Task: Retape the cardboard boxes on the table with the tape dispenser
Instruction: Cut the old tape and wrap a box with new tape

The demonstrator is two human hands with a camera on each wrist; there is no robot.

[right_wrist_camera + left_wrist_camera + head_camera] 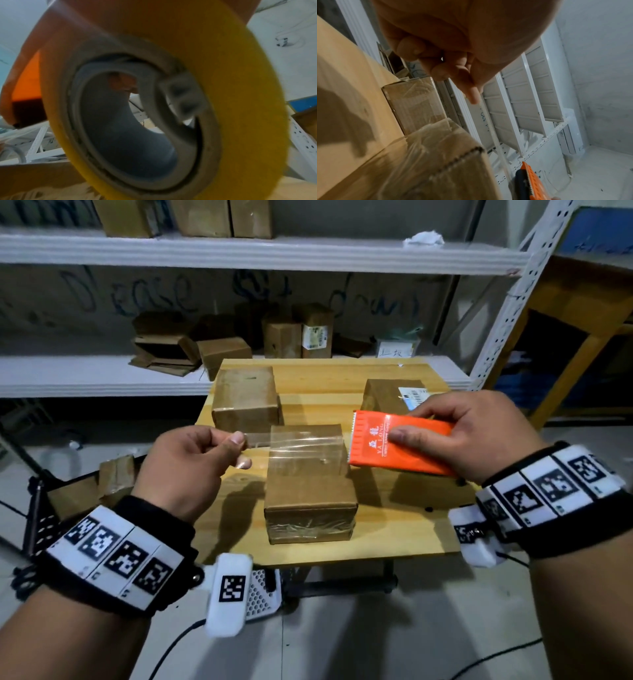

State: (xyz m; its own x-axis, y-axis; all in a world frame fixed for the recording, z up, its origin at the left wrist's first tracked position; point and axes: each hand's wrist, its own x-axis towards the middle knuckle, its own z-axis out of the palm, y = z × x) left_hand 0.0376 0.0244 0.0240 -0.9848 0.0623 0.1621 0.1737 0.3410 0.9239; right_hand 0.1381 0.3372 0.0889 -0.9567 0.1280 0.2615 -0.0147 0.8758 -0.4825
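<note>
The left hand pinches the free end of a clear strip of packing tape between thumb and forefinger. The right hand is closed round the orange plastic tape dispenser, thumb on its top face. The strip runs taut from hand to hand, its long axis left to right, held above the far part of the nearest brown cardboard box. This box lies on the pale wooden table, below and between the two hands, about equally near to each. Two further cardboard boxes sit behind it. Judgement: lowering the strip would lay it crosswise. The strip's height above the lid cannot be told. In the right wrist view the yellow tape roll hides the fingers.
</note>
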